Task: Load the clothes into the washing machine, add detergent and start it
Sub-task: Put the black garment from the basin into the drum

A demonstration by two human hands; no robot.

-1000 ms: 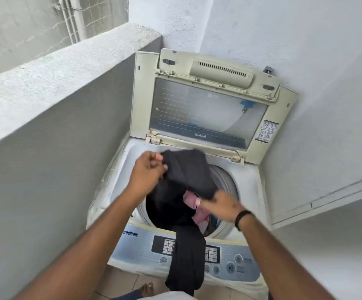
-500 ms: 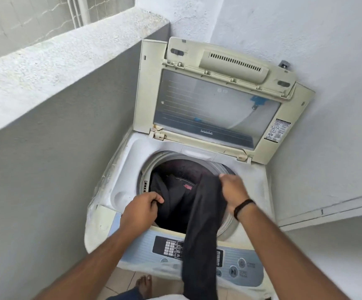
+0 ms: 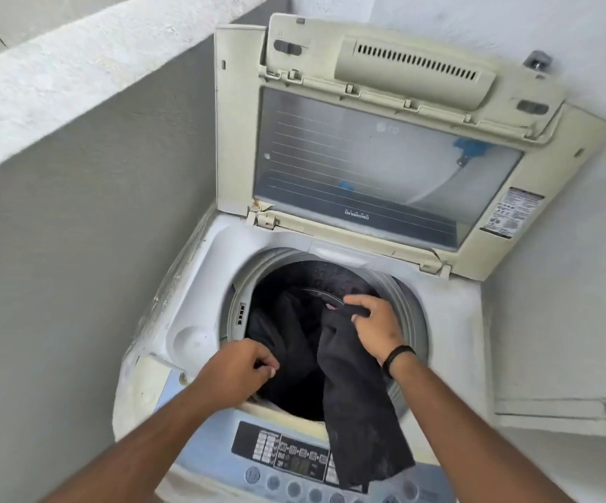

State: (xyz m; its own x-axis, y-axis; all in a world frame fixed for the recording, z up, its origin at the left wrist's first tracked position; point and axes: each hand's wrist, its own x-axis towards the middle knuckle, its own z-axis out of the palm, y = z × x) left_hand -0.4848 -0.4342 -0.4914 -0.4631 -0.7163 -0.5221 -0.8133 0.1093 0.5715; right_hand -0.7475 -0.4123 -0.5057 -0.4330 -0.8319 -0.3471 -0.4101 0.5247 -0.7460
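A top-loading washing machine (image 3: 200, 285) stands in a corner with its lid (image 3: 385, 165) raised. Dark clothes lie inside the drum (image 3: 399, 295). A black garment (image 3: 359, 404) hangs half in the drum, and its lower end drapes over the control panel (image 3: 287, 455). My left hand (image 3: 238, 372) is closed on dark fabric at the drum's front-left rim. Over the drum opening, my right hand (image 3: 376, 328), with a black wristband, grips the upper part of the black garment. A bit of pink cloth shows just beside its fingers.
A grey wall with a white ledge (image 3: 76, 78) runs along the left. White walls close off the back and right, with a low step (image 3: 562, 412) at the right. A tap (image 3: 537, 61) sits behind the lid's right corner.
Both hands have gone down into the drum opening with the dark clothes. The garment's hanging end has slid up and now lies on the control panel. The view has moved closer.
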